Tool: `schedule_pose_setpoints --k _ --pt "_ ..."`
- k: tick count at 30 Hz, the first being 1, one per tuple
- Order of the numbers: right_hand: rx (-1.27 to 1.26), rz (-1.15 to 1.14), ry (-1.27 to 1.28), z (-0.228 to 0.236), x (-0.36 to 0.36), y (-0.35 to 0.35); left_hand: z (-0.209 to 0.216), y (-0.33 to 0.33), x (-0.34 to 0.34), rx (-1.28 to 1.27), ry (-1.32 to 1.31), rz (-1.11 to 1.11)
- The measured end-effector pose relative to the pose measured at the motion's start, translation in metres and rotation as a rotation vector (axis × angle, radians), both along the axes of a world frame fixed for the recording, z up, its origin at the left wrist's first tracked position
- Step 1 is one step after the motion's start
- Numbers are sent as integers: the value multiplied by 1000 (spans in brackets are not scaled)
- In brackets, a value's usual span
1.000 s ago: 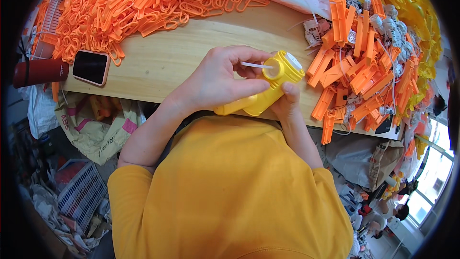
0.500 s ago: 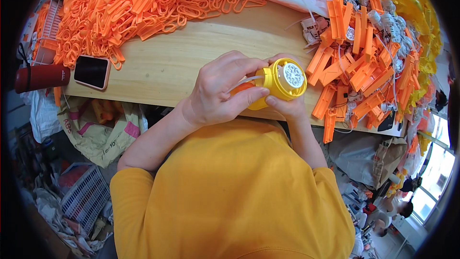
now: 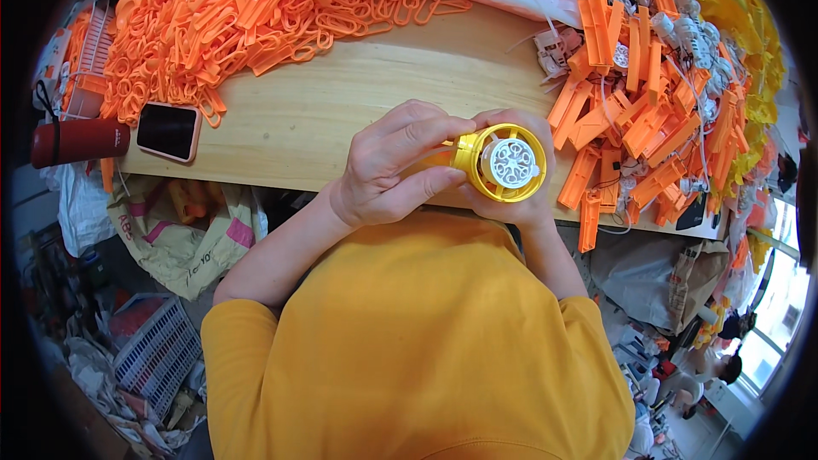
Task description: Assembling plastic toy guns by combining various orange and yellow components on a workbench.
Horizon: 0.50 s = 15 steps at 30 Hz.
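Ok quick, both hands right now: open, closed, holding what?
Left hand: closed on the body of the yellow round-headed toy.
Right hand: closed around the toy's round head, from behind and below.

left hand [image 3: 388, 172]: grip closed | right hand [image 3: 521, 204]: cupped, grip closed

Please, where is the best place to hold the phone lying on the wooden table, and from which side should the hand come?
The phone lies flat, screen up, near the front edge of the wooden table. Probably best to come from above and pinch its two long sides. Its near side looks free; orange plastic loops crowd the far side.
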State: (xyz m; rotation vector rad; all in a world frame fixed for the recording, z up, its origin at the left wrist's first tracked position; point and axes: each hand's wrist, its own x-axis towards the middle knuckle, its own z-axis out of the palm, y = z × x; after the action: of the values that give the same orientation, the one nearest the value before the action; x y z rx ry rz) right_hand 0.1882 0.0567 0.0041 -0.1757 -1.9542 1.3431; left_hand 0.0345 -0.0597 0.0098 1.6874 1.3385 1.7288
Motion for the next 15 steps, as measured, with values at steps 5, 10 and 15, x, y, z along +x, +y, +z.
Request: schedule_pose_setpoints --k 5,10,15 --pt "1 -48 19 -2 -3 -1 5 0 1 -67 -47 -2" --pt "56 24 77 0 -5 -2 5 -4 -11 -156 -191 -184" --pt "40 15 65 -5 -6 -6 0 -6 -9 -190 -303 -212"
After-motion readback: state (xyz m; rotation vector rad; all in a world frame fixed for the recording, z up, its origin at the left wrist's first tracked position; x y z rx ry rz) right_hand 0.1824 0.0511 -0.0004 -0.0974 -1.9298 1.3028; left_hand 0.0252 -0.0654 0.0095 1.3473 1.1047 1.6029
